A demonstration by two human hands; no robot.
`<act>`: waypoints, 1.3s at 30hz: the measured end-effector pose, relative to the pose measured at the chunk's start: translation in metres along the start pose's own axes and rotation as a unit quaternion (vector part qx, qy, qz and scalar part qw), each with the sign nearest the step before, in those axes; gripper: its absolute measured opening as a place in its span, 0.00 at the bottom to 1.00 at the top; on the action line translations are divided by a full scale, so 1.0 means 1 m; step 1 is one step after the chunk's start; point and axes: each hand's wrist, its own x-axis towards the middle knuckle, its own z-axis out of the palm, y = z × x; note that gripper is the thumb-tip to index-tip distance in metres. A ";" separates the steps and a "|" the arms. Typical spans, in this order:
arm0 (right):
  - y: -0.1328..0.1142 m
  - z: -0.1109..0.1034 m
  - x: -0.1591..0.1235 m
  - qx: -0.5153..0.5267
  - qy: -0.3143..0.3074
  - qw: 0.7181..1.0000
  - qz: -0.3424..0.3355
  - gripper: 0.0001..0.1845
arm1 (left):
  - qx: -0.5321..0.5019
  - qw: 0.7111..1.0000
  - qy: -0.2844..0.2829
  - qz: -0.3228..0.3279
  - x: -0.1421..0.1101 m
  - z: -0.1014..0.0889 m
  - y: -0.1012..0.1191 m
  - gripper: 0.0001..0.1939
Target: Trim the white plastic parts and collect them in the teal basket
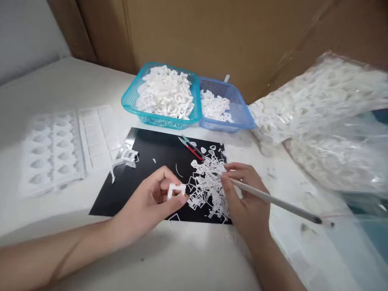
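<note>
Between the thumb and fingers of my left hand is a small white square plastic frame, held over the black mat. My right hand grips a long pale rod-like tool, perhaps a craft knife; its dark rear end points to the right and its tip is too small to make out. Beside the right hand spreads a heap of thin white plastic scraps, some square outlines, some rounded pieces. A pair of red and green thread snips lies at the heap's far side.
Behind the mat stand a teal basket full of white pieces and a blue basket partly filled. White moulded trays lie at left. Clear bags of white parts crowd the right. A cardboard wall closes the back.
</note>
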 end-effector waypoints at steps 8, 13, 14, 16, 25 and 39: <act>-0.019 -0.002 -0.010 0.060 -0.014 0.996 -0.069 0.08 | 0.008 0.999 -0.032 -0.040 0.001 -0.002 0.007 0.09; -0.030 0.001 -0.013 0.123 -0.083 0.976 -0.162 0.13 | 0.025 0.998 -0.041 -0.046 0.000 0.001 0.007 0.15; -0.031 0.003 -0.014 0.121 -0.092 0.974 -0.169 0.13 | 0.022 0.998 -0.048 -0.042 -0.001 0.002 0.006 0.16; -0.031 0.007 -0.015 0.112 -0.101 0.976 -0.159 0.11 | 0.022 0.997 -0.058 -0.034 -0.005 0.002 0.005 0.18; -0.033 0.004 -0.013 0.140 -0.094 0.976 -0.136 0.07 | 0.084 0.994 -0.064 -0.013 -0.011 -0.001 0.002 0.21; -0.028 0.021 -0.030 0.033 -0.050 0.982 -0.177 0.05 | 0.067 0.997 -0.026 -0.034 -0.009 0.004 0.001 0.18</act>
